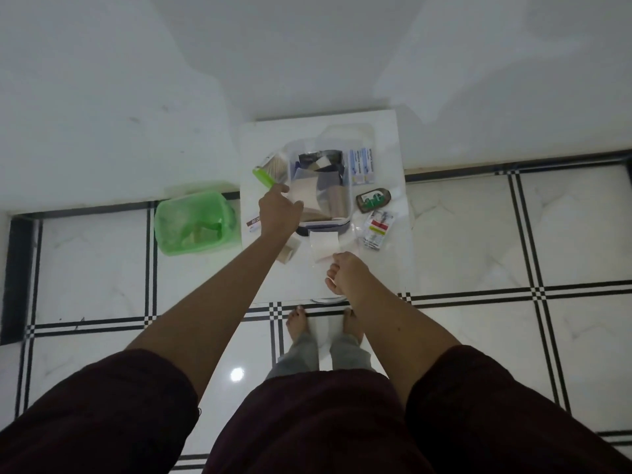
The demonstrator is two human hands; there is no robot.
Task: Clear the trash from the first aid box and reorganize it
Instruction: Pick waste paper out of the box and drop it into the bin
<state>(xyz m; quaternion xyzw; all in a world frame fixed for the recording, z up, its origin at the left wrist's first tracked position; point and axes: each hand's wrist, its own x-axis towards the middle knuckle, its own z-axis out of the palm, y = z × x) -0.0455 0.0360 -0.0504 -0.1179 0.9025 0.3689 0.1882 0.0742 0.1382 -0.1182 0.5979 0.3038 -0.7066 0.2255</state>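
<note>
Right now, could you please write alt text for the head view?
A person's left hand reaches into a clear first aid box on a white table; the right hand hovers closed nearby. A green bin stands on the floor.

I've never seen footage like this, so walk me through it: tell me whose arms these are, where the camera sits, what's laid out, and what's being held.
There is no machine here. A person wears a camera on the head, so the single picture looks down along their own arms. On the small white table stands the clear first aid box with supplies inside; a brown bottle and packets lie beside it. A green bin sits on the floor to the left. The left hand reaches to the box's edge; whether it grips anything is unclear. The right hand is closed near a white roll.
</note>
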